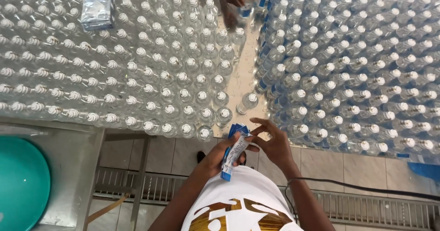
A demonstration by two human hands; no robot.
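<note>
Head view: left hand (219, 157) has its grip closed on a stack of blue-and-white paper labels (234, 149), just off the worktop's near edge; right hand (274, 141) pinches the stack's top end. Clear plastic bottles with white caps (183, 82) crowd the steel worktop (241, 82) beyond.

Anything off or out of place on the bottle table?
Two things. A flat silvery packet lies on top of the bottle caps at far left, not on the table. One lone bottle stands apart in the bare gap between the two blocks. The left hand holds a stack of blue-and-white labels; the right hand picks at it.
</note>
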